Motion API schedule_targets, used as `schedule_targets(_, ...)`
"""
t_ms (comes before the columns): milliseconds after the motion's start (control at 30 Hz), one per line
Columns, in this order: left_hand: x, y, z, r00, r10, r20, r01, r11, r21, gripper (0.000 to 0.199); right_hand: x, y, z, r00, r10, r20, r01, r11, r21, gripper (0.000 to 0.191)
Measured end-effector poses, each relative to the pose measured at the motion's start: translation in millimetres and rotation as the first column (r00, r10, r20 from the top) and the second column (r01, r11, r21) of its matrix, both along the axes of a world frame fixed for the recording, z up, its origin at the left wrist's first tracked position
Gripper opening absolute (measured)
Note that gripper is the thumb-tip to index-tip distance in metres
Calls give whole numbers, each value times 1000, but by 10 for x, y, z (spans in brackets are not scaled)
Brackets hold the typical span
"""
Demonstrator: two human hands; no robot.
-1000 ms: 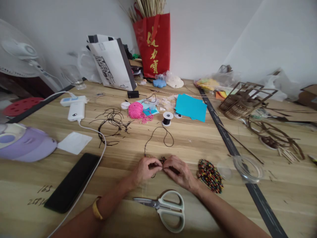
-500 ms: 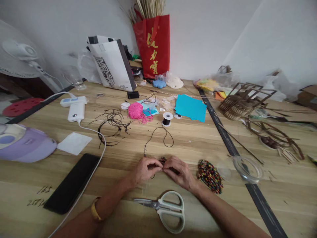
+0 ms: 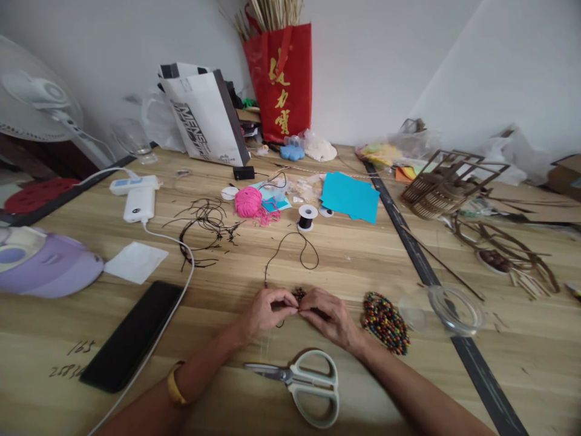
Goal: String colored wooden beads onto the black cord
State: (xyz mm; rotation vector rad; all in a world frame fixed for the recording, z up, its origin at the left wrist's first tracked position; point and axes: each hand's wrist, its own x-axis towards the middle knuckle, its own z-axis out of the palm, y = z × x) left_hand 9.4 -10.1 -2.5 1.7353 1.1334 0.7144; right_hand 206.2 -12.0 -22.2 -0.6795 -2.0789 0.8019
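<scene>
My left hand and my right hand meet at the fingertips, both pinched closed. A tiny reddish bead shows where the tips touch. Black cord loops from a white spool down to my left hand, and a short curved end of it pokes out below those fingers. Just beyond the fingertips lies a small cluster of dark beads, partly hidden by my hands. Scissors with pale green handles lie nearer to me. Right of my right hand is a heap of multicoloured strung beads.
Pink yarn, blue sheets and cut black cords lie farther back. A black phone-like slab and a white cable are at left. Clear round rings and a woven basket stand at right.
Almost nothing differs. Both hands keep the same pinch at the same spot, and the cord, beads and scissors stay put; only the camera view shifts slightly.
</scene>
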Motion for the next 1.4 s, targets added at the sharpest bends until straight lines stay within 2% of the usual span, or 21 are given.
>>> schedule_targets(567,-9,-7,25,1000,8,-27,-8,1000,22,7,6,-4,58,998,-4,63,2,999,35,11)
schedule_targets(1033,5,-10,0,1000,17,23,-16,999,-35,3,5,-8,20,999,31,13,-31,999,-19,7)
schedule_targets(1200,4,-21,39,997,0,73,7,996,-87,10,6,-8,26,999,21,26,-21,1000,-8,9)
schedule_targets(1400,-29,-20,38,998,-8,67,10,999,-38,20,25,-35,55,998,-31,48,27,996,84,9)
